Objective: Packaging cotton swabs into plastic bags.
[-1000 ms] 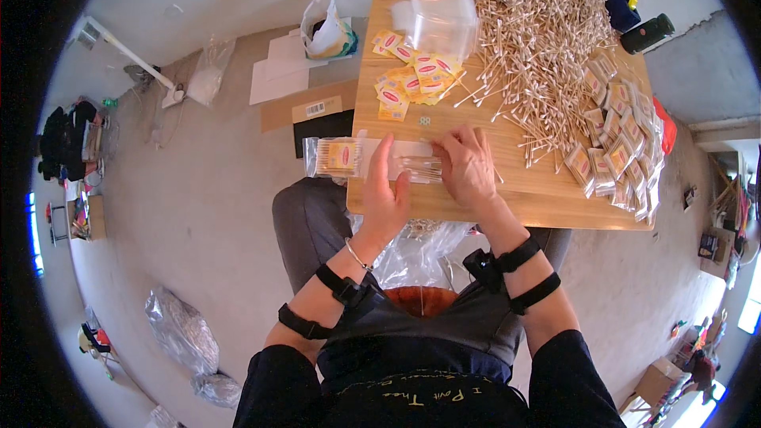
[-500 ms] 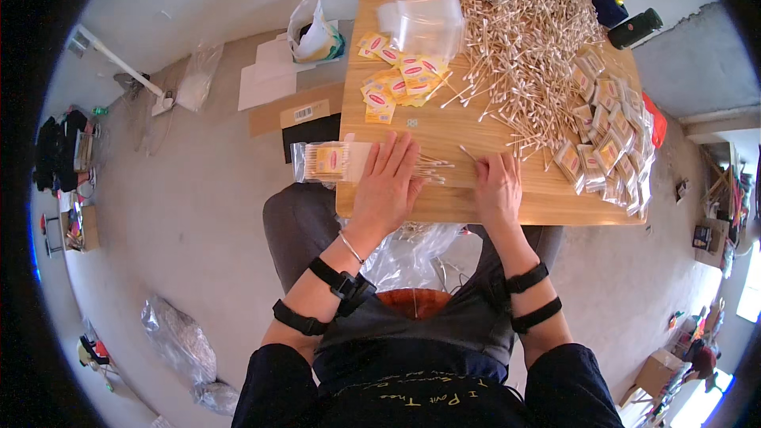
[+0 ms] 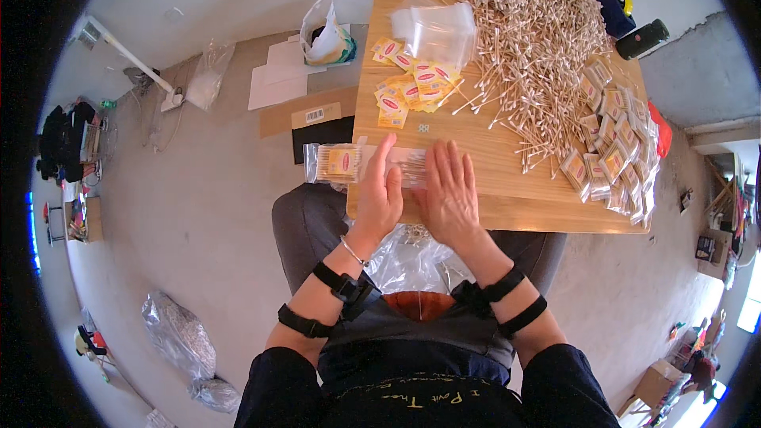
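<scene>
My left hand and my right hand lie flat, side by side, on a clear packet of cotton swabs at the near edge of the wooden table. The packet's left end, with a yellow label card inside, juts past the table's left edge. Beyond my hands lie several loose yellow label cards and a stack of empty clear bags. A big heap of loose cotton swabs covers the far right of the table.
Several filled swab packets are piled along the table's right edge. A black cylinder and a blue item sit at the far right corner. A clear plastic bag lies in my lap. Cardboard, paper sheets and bags lie on the floor at left.
My right hand moved left from the table's near edge to lie beside my left hand on the packet. My left hand stayed on the packet.
</scene>
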A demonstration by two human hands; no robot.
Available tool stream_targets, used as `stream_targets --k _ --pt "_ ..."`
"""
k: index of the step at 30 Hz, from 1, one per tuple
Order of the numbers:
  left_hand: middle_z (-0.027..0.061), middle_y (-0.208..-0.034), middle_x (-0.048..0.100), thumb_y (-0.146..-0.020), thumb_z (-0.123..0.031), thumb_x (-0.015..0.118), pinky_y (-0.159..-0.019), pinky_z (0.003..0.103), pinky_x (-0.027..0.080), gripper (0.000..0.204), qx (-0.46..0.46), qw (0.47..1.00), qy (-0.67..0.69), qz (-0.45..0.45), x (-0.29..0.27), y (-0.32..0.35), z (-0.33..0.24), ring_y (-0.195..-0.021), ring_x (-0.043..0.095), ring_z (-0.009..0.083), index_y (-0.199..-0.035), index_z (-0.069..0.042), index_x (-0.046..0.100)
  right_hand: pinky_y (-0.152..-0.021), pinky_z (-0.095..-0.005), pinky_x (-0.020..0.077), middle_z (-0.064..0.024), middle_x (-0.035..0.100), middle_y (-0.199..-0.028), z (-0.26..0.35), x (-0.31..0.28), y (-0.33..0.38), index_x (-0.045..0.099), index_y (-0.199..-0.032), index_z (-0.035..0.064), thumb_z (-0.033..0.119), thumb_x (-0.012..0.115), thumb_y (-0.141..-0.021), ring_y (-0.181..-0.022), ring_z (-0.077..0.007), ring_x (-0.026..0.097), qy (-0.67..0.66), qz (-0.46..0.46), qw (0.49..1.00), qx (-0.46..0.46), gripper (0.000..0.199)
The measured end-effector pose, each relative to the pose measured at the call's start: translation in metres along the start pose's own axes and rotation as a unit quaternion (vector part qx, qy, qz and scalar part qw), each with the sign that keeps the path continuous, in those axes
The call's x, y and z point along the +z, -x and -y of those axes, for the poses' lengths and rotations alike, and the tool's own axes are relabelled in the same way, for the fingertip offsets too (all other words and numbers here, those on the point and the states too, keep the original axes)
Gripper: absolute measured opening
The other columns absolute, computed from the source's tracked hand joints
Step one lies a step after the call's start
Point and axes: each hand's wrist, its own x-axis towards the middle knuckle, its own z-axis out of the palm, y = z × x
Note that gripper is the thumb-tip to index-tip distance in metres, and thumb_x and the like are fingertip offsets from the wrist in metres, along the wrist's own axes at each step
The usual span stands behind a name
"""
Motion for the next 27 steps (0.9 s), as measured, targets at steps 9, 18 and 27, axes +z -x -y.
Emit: stream_targets --k 9,18,27 --pt "0.0222 -0.152 0.035 -0.106 -0.020 0.040 -0.117 0.038 0.027 0.050 -0.055 0.981 0.185 -0.030 0.006 0.009 -0.004 -0.142 0.034 0.0294 -0.148 0.004 0.029 -0.120 -0.0483 0.0114 -0.0225 0.024 -0.157 0.003 0.004 -0.002 0.029 -0.148 -0.0063 0.056 0.053 -0.089 -0.149 -0.0349 0.017 0.049 0.063 0.997 0.003 0.089" --pt "0.0209 -0.149 0.041 -0.106 -0.030 0.036 -0.115 0.038 0.028 0.052 -0.055 0.987 0.141 -0.057 0.014 0.002 -0.001 -0.140 0.037 0.0303 -0.146 0.004 0.034 -0.120 -0.0505 0.0099 -0.0229 0.023 -0.157 0.001 0.001 0.007 0.030 -0.148 -0.0032 0.042 0.055 -0.092 -0.148 -0.0368 0.017 -0.014 0.078 0.997 0.002 0.077" --pt "0.0200 -0.149 0.041 -0.106 -0.037 0.033 -0.115 0.037 0.027 0.058 -0.067 0.979 0.179 -0.077 0.024 0.002 0.004 -0.140 0.036 0.0298 -0.147 0.004 0.032 -0.118 -0.0420 0.0228 -0.0260 0.034 -0.151 -0.018 0.013 -0.002 0.036 -0.142 -0.0062 -0.001 0.042 -0.097 -0.142 -0.0396 0.030 -0.387 -0.188 0.891 0.143 0.046"
